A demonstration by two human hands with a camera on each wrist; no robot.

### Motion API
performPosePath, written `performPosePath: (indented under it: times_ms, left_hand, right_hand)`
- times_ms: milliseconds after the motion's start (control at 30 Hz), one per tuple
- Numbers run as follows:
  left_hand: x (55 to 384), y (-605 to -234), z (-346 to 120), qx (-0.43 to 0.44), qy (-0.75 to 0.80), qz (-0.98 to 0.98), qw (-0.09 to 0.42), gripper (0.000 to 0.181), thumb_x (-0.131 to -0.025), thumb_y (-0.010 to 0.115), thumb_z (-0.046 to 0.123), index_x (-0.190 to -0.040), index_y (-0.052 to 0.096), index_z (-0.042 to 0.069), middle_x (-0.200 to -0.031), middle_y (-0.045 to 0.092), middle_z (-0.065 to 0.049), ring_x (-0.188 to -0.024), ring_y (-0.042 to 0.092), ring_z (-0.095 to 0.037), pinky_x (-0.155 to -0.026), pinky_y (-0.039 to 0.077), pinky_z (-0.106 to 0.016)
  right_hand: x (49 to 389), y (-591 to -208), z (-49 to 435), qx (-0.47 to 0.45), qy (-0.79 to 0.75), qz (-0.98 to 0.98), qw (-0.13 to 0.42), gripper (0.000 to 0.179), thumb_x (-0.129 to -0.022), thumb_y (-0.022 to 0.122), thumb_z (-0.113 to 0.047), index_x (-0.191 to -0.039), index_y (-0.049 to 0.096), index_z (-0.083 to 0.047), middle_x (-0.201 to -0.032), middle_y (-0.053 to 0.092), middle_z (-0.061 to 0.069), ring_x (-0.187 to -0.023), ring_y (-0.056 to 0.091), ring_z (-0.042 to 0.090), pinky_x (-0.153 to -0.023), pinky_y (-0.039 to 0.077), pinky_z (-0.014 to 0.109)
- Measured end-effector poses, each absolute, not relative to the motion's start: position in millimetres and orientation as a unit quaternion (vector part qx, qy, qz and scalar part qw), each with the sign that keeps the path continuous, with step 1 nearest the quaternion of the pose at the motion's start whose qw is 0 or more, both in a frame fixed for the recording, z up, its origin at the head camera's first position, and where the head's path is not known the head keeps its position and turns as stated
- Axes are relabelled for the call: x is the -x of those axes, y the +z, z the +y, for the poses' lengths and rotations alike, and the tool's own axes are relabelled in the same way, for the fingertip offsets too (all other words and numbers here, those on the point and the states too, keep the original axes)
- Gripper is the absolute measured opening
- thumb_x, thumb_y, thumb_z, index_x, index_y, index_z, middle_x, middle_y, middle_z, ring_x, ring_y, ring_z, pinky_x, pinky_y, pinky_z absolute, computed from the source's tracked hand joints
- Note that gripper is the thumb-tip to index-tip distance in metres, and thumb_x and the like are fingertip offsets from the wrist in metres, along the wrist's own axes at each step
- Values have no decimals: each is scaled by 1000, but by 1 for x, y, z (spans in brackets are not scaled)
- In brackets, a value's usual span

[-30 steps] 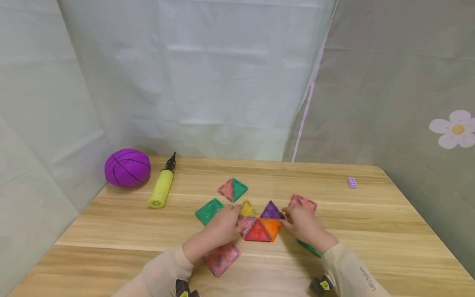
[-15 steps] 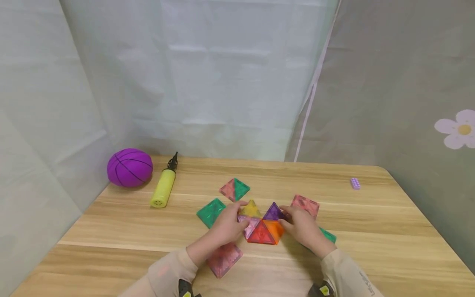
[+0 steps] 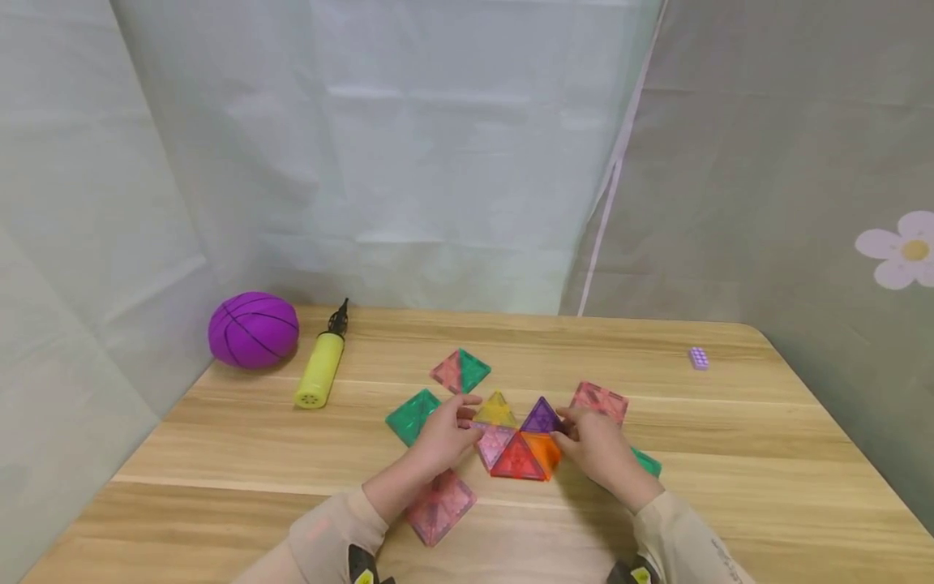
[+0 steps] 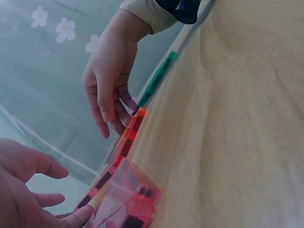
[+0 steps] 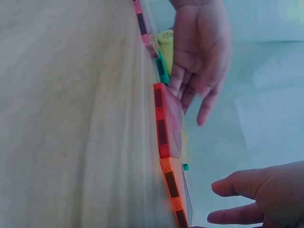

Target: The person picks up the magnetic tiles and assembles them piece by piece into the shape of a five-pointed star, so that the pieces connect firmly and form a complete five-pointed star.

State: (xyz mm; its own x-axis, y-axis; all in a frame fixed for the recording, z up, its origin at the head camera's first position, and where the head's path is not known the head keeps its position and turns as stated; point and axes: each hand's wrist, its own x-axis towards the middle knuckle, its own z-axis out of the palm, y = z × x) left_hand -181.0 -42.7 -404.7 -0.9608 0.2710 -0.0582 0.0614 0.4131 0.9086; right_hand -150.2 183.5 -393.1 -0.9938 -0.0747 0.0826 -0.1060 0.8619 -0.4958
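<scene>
On the table, a pink triangle tile (image 3: 494,444), a red triangle tile (image 3: 519,459) and an orange triangle tile (image 3: 544,453) lie edge to edge in a fan. Above them are a yellow triangle tile (image 3: 497,410) and a purple triangle tile (image 3: 541,417), with a gap between those two. My left hand (image 3: 442,434) is at the fan's left side, fingers spread, thumb close to the pink tile. At the right side, my right hand (image 3: 597,442) has its fingertips by the purple and orange tiles. In the right wrist view, its thumb and fingers (image 5: 237,183) are apart.
Around the fan lie a green tile pair (image 3: 412,415), a pink-and-green pair (image 3: 460,371), pink tiles (image 3: 441,508) in front, a pink square (image 3: 601,399) and a green tile (image 3: 647,462). Farther off are a purple ball (image 3: 253,330), a yellow hand pump (image 3: 321,369) and a purple block (image 3: 698,358).
The tile fan has shifted slightly right. My left hand has drawn back a little from the pink tile, its fingers spreading. More of the green tile shows beyond my right wrist.
</scene>
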Motion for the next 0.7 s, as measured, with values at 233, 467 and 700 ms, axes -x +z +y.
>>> performPosePath:
  times_ms: [233, 467, 700]
  left_hand:
    - [181, -406, -43, -87, 547, 827, 95, 43, -85, 61, -6, -127, 54, -1, -118, 58, -21, -97, 57, -22, -75, 52, -27]
    - [182, -407, -44, -89, 544, 829, 87, 43, -84, 61, -6, -126, 55, -2, -117, 58, -21, -96, 58, -22, -75, 52, -28]
    - [186, -410, -45, -75, 553, 825, 86, 41, -86, 59, -5, -126, 56, 1, -113, 61, -20, -90, 61, -20, -74, 54, -28]
  right_hand:
    - [149, -392, 187, -51, 324, -945, 13, 42, -88, 67, -13, -125, 59, 5, -97, 72, 11, -86, 69, 22, -75, 58, 35]
    - [150, -391, 190, -46, 376, -925, 4, 42, -90, 65, -11, -128, 57, 5, -100, 70, 12, -88, 68, 23, -76, 58, 33]
    - [151, -393, 193, -48, 423, -905, -14, 40, -89, 63, -3, -127, 55, 8, -107, 68, 18, -83, 69, 21, -67, 58, 28]
